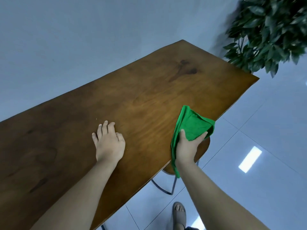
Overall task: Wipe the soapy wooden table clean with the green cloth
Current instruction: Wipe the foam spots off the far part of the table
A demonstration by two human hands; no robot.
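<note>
The long brown wooden table runs from lower left to upper right. A darker patch marks its far end; I cannot make out any suds. My right hand grips the crumpled green cloth at the table's near right edge. Part of the cloth lies on the wood and a tail hangs down past my wrist. My left hand rests on the tabletop, fingers spread and slightly bent, holding nothing, well left of the cloth.
A leafy green plant stands beyond the table's far right corner. A round wooden stool with metal legs sits under the near edge below my right hand. My sandalled foot stands on the glossy tiled floor.
</note>
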